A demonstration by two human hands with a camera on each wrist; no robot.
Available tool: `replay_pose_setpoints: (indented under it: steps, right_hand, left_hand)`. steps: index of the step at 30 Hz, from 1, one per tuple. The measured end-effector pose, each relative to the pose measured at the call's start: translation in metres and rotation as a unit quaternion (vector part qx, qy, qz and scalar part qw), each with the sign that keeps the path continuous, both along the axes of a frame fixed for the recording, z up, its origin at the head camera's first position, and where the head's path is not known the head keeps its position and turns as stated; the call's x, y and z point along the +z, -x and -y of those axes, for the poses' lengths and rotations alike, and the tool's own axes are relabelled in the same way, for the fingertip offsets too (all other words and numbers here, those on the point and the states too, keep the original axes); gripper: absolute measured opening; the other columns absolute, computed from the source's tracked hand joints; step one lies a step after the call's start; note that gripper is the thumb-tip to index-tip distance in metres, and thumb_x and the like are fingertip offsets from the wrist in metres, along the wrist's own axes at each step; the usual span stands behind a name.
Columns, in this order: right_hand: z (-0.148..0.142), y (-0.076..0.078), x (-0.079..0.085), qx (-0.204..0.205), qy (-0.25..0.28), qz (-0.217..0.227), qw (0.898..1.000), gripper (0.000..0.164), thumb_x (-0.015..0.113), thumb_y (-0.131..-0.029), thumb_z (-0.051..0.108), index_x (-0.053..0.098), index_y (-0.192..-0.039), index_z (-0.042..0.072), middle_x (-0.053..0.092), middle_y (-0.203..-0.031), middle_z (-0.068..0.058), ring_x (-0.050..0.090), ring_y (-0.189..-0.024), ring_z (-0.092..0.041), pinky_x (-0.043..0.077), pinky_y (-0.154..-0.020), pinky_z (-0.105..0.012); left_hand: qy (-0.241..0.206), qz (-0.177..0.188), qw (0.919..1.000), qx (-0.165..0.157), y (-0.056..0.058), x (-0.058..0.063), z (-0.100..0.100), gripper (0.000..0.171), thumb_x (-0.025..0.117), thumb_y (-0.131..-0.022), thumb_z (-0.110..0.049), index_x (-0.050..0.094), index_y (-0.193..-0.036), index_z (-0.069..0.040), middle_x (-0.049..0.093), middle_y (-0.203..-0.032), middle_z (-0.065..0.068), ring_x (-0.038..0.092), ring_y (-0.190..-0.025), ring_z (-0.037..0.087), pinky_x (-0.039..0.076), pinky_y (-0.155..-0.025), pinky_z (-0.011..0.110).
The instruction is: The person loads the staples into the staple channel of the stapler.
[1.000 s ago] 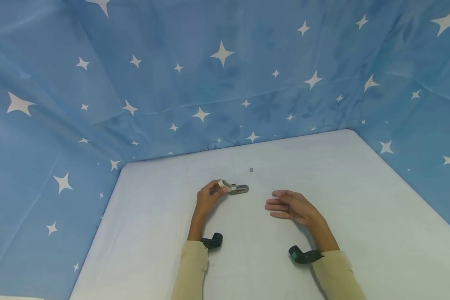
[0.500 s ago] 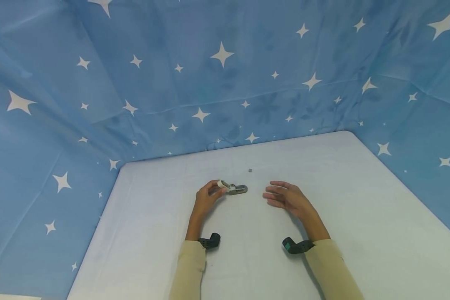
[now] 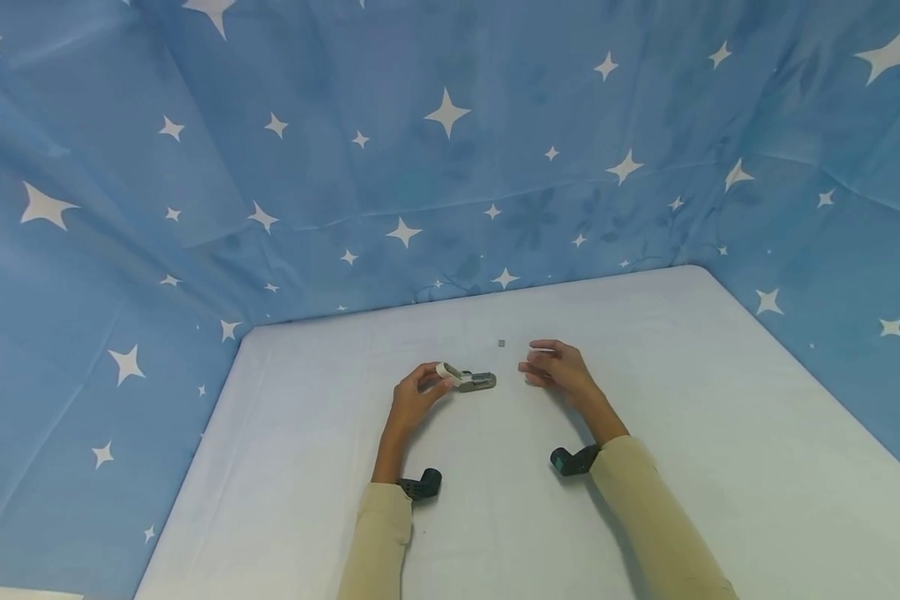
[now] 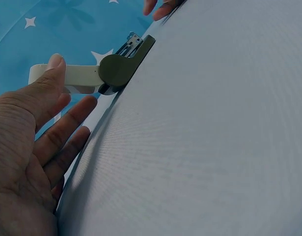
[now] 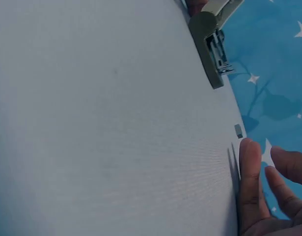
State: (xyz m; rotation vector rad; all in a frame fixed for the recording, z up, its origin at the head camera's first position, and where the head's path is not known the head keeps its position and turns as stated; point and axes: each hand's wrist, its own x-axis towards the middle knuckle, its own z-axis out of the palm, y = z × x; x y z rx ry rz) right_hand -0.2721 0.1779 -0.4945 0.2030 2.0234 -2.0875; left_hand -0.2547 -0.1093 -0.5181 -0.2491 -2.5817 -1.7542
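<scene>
A small stapler (image 3: 480,382) with an olive-green base lies on the white table, its cream top arm (image 4: 82,76) swung up and back. The metal staple channel (image 4: 129,46) is exposed. My left hand (image 3: 411,403) pinches the top arm between thumb and index finger, the other fingers spread below it. My right hand (image 3: 558,372) is to the right of the stapler, fingers partly extended and holding nothing. Just beyond its fingertips, a tiny grey block (image 3: 502,343), resembling a short strip of staples, rests on the table; it shows in the right wrist view too (image 5: 238,131).
The white-covered table (image 3: 307,467) has a rounded far right corner. Blue cloth (image 3: 330,167) with white stars hangs along the back and both sides. Each wrist wears a dark strap-on camera (image 3: 422,484).
My right hand has moved forward and slightly left, closer to the small grey block, with its fingers drawing nearer together. The left hand and stapler stay in place.
</scene>
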Motion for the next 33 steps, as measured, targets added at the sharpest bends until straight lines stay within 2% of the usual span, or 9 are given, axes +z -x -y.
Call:
replay_pose_setpoints:
  steps: [5, 9, 13, 16, 22, 28, 33]
  right_hand:
    - [0.009, 0.017, -0.004, 0.004, -0.049, -0.02, 0.999, 0.047, 0.058, -0.097, 0.005, 0.043, -0.141, 0.0, 0.051, -0.136, -0.022, 0.071, -0.087, -0.005, 0.058, -0.075, -0.021]
    - [0.016, 0.028, -0.005, -0.008, -0.081, -0.022, 0.996, 0.045, 0.06, -0.095, 0.005, 0.048, -0.138, 0.001, 0.058, -0.112, -0.015, 0.069, -0.075, -0.005, 0.057, -0.066, -0.019]
    - [0.02, 0.034, -0.005, -0.011, -0.133, -0.035, 0.99, 0.04, 0.063, -0.093, 0.006, 0.054, -0.132, 0.002, 0.058, -0.087, -0.006, 0.063, -0.06, -0.006, 0.054, -0.056, -0.02]
    - [0.024, 0.038, -0.006, 0.001, -0.199, -0.056, 0.978, 0.038, 0.066, -0.092, 0.01, 0.058, -0.128, 0.004, 0.057, -0.072, -0.001, 0.057, -0.052, -0.006, 0.048, -0.051, -0.02]
    - [0.029, 0.045, -0.009, 0.028, -0.318, -0.082, 0.944, 0.034, 0.067, -0.09, 0.018, 0.063, -0.121, 0.006, 0.05, -0.055, 0.004, 0.044, -0.044, -0.009, 0.037, -0.046, -0.024]
    - [0.034, 0.047, -0.007, 0.03, -0.376, -0.089, 0.922, 0.033, 0.067, -0.088, 0.022, 0.065, -0.118, 0.009, 0.049, -0.061, 0.001, 0.044, -0.052, -0.013, 0.035, -0.05, -0.026]
    - [0.04, 0.049, -0.001, 0.025, -0.394, -0.096, 0.914, 0.029, 0.067, -0.088, 0.026, 0.066, -0.113, 0.012, 0.052, -0.068, -0.001, 0.047, -0.057, -0.015, 0.035, -0.05, -0.027]
  left_hand:
    - [0.005, -0.001, 1.0, 0.004, -0.001, 0.001, 0.0, 0.041, 0.072, -0.088, -0.039, 0.064, -0.123, -0.019, 0.071, -0.118, 0.004, 0.055, -0.129, 0.024, 0.034, -0.114, 0.05]
    - [0.001, -0.006, 1.0, 0.0, -0.002, 0.002, -0.001, 0.04, 0.072, -0.089, -0.038, 0.065, -0.122, -0.017, 0.071, -0.118, 0.005, 0.055, -0.129, 0.026, 0.034, -0.114, 0.052]
    - [0.003, -0.009, 0.9999, -0.008, -0.002, 0.003, -0.001, 0.04, 0.071, -0.089, -0.037, 0.064, -0.122, -0.016, 0.071, -0.118, 0.006, 0.056, -0.128, 0.027, 0.035, -0.113, 0.053]
    - [0.007, -0.012, 0.9999, -0.008, -0.003, 0.002, -0.001, 0.04, 0.071, -0.089, -0.037, 0.065, -0.122, -0.016, 0.071, -0.117, 0.006, 0.056, -0.128, 0.026, 0.035, -0.113, 0.052]
    - [0.005, -0.015, 0.9998, -0.009, -0.003, 0.002, -0.001, 0.038, 0.072, -0.089, -0.035, 0.065, -0.121, -0.017, 0.072, -0.115, 0.005, 0.056, -0.128, 0.025, 0.036, -0.112, 0.052]
    - [0.017, -0.024, 0.9995, -0.012, -0.004, 0.001, -0.001, 0.038, 0.072, -0.089, -0.035, 0.065, -0.122, -0.017, 0.073, -0.115, 0.005, 0.058, -0.125, 0.025, 0.038, -0.111, 0.051]
    - [0.031, -0.043, 0.9986, -0.001, -0.002, 0.004, -0.002, 0.036, 0.072, -0.089, -0.035, 0.067, -0.121, -0.017, 0.074, -0.112, 0.005, 0.061, -0.121, 0.025, 0.04, -0.109, 0.051]
